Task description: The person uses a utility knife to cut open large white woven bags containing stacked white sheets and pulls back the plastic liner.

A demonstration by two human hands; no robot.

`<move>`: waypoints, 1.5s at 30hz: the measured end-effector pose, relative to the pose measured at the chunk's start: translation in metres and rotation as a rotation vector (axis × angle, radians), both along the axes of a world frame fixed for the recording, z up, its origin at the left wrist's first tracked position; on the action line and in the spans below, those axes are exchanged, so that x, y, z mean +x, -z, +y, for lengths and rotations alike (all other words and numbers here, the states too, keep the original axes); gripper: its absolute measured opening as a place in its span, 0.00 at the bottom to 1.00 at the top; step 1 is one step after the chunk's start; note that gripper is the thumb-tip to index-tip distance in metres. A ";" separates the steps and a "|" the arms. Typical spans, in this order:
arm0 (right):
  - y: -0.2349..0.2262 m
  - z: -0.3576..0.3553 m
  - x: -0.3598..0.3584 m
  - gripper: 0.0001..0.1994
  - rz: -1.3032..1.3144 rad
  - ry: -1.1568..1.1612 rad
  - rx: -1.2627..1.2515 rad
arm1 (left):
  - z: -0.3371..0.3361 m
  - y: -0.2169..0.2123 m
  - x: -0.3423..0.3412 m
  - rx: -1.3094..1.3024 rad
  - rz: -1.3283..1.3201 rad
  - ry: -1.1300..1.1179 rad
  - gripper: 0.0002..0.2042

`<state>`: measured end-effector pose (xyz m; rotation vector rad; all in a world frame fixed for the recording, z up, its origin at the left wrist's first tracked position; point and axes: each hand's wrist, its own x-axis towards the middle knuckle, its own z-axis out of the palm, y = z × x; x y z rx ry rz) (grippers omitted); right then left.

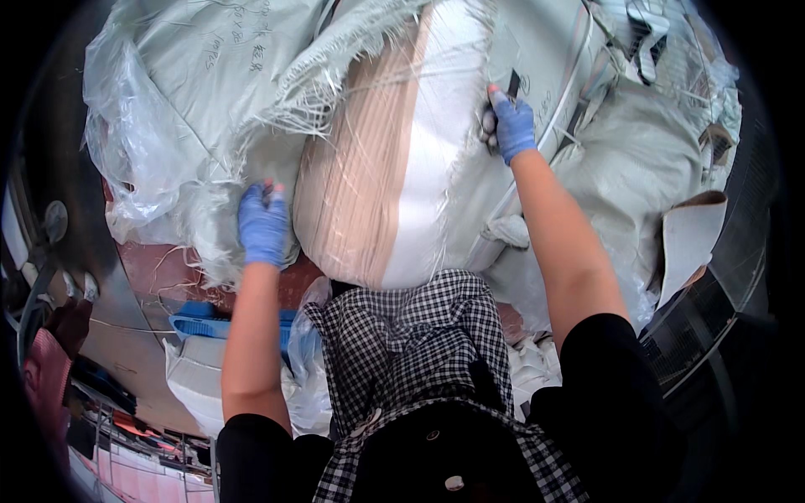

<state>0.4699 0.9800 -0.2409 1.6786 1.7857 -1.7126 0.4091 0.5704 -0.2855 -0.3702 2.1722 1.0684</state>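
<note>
A large pale woven sack lies slit open in front of me, its cut edges frayed into loose strands. Inside the slit shows a stack of folded fabric, pinkish-beige on the left and white on the right. My right hand, in a blue glove with bare fingertips, is closed around a small dark cutter over the right cut edge. My left hand, gloved alike, is at the sack's left flap, beside the beige fabric. Its fingers are blurred and partly hidden, so their grip is unclear.
Clear plastic film hangs at the far left. Another woven sack stands to the right, near a curled cardboard-like sheet. A blue plastic crate lies low on the left. At the left edge another person's pink-clad arm shows.
</note>
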 end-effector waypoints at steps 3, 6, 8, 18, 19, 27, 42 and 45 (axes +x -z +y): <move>-0.011 -0.009 0.004 0.17 0.026 0.029 0.030 | 0.066 -0.088 0.050 0.122 0.353 0.327 0.20; -0.021 -0.044 0.026 0.17 0.033 -0.208 0.443 | 0.089 -0.113 0.111 -0.095 0.384 0.619 0.22; -0.029 -0.066 0.059 0.17 0.135 -0.514 0.700 | 0.105 -0.103 0.151 -0.222 0.445 0.505 0.23; -0.004 -0.075 0.231 0.12 -0.268 -0.683 0.754 | 0.097 -0.099 0.162 -0.315 0.312 0.654 0.08; -0.014 -0.069 0.231 0.12 -0.308 -0.623 0.751 | 0.096 -0.100 0.168 -0.294 0.301 0.651 0.08; -0.047 0.008 0.258 0.09 -0.487 -0.741 0.875 | 0.137 -0.106 0.166 -0.143 0.606 0.877 0.13; -0.077 -0.114 0.238 0.10 0.322 -0.291 0.619 | 0.296 -0.038 0.198 -0.129 0.346 1.301 0.13; -0.069 -0.117 0.238 0.09 0.273 -0.126 0.554 | 0.297 -0.009 0.207 -0.113 0.251 1.353 0.10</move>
